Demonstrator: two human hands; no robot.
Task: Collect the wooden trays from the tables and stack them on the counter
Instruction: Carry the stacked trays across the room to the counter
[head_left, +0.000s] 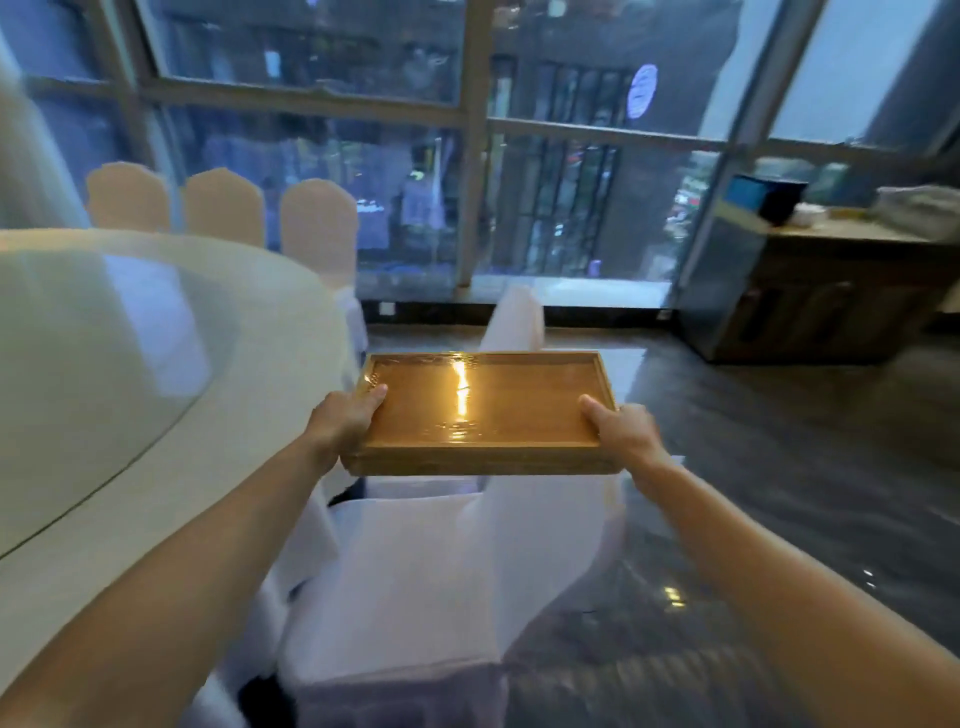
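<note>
Honey-brown wooden tray (519, 410) at centre; white tablecloth (130, 364) at nine o'clock; dark brown counter (831, 306) at two o'clock

A round worktop (78, 415) draped in a white cloth is filling the left side, with a glass disc (104, 374) lying on it. Far right, a wooden worktop (852, 231) is carrying a dark box (769, 200) and folded pale cloths (919, 208).
</note>
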